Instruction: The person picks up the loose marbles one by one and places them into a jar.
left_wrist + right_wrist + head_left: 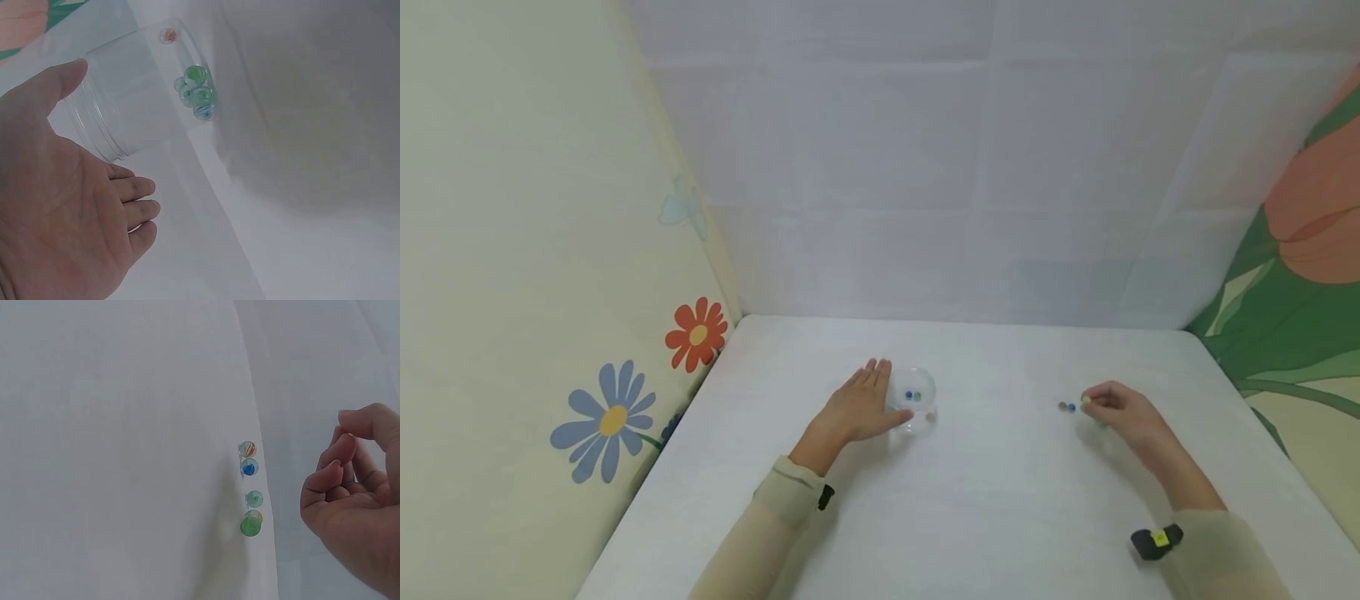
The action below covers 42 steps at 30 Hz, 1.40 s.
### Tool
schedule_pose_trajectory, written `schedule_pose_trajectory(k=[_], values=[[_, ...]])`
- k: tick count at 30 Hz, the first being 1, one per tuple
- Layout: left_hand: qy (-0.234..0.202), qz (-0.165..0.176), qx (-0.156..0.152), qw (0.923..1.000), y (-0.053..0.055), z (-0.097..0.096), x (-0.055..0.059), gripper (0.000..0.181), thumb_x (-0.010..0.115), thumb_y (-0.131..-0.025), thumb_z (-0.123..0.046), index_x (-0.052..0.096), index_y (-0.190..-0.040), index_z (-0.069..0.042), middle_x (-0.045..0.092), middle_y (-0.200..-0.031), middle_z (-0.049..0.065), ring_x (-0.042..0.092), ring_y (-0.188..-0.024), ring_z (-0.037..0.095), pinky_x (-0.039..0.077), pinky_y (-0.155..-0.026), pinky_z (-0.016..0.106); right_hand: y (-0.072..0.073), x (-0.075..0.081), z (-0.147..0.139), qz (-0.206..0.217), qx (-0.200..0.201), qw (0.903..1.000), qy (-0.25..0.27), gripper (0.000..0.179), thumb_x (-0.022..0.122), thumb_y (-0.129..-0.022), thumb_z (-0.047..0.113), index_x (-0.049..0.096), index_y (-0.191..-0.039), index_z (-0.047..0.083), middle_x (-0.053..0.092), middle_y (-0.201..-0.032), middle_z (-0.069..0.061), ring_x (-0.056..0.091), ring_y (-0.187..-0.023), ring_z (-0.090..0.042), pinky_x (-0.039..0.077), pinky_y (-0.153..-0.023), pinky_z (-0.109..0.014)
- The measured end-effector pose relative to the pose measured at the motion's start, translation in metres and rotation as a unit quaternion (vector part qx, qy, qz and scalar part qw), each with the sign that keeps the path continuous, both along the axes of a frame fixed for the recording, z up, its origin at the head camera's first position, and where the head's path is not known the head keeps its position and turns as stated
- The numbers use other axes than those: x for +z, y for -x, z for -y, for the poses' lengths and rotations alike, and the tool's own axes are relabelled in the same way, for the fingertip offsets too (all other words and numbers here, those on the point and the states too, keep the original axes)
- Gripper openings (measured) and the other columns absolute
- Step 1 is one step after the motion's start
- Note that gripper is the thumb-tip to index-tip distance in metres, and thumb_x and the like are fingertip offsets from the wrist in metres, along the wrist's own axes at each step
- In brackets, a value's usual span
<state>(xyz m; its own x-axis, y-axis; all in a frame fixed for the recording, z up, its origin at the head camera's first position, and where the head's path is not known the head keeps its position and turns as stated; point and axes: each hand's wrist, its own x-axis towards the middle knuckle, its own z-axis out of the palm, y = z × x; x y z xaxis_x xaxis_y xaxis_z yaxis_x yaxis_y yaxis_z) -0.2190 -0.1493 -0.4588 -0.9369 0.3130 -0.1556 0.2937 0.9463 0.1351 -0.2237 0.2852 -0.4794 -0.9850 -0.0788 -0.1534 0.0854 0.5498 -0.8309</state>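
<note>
A clear jar (134,87) lies on its side in the left wrist view, with several marbles (195,75) near its base. My left hand (863,408) rests beside it, fingers straight, thumb at the jar's rim. In the head view, my right hand (1116,410) pinches a pale green marble (1086,400) between thumb and fingertips; in the right wrist view that marble is hidden. Close to this hand, a loose row on the white cloth includes an orange-streaked marble (248,449), a blue marble (250,467), a teal marble (254,499) and a green marble (250,526).
White cloth covers the table (992,500) and hangs as a backdrop (887,167) behind it. Flower-painted panels (535,292) stand on both sides. A dark wrist device (1156,542) sits at my right cuff.
</note>
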Motion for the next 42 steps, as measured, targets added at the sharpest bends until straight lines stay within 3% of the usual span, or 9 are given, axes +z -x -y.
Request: schedule_pose_trajectory(k=[14,29,42], values=[[-0.001,-0.002,0.001,1.0000,-0.001,-0.001,0.002,0.100,0.043,-0.098,-0.069,0.011,-0.161,0.002,0.015,-0.168,0.017,0.010,-0.157,0.029,0.013,-0.128,0.040,-0.008,0.005,0.017,-0.028,0.023,0.9992,0.014,0.032,0.064,-0.100,0.019,0.059,-0.124,-0.002,0.066,-0.110,-0.009,0.059,-0.096,-0.013,0.052,-0.081,-0.027],[-0.006,0.004,0.005,1.0000,-0.002,-0.001,0.004,0.100,0.044,-0.098,-0.068,0.010,-0.161,0.001,0.013,-0.168,0.016,0.009,-0.157,0.028,0.012,-0.128,0.040,-0.014,0.012,0.036,-0.043,0.030,0.9984,0.021,0.031,0.066,-0.099,0.020,0.060,-0.122,0.000,0.065,-0.112,-0.011,0.060,-0.099,-0.016,0.052,-0.083,-0.024],[0.001,0.003,0.004,1.0000,-0.001,0.000,0.003,0.101,0.043,-0.097,-0.070,0.009,-0.161,0.001,0.012,-0.168,0.016,0.008,-0.157,0.028,0.011,-0.128,0.039,-0.015,0.015,0.055,-0.043,0.035,0.9980,0.031,0.027,0.065,-0.097,0.013,0.060,-0.120,0.001,0.065,-0.108,-0.010,0.061,-0.097,-0.018,0.051,-0.085,-0.031]])
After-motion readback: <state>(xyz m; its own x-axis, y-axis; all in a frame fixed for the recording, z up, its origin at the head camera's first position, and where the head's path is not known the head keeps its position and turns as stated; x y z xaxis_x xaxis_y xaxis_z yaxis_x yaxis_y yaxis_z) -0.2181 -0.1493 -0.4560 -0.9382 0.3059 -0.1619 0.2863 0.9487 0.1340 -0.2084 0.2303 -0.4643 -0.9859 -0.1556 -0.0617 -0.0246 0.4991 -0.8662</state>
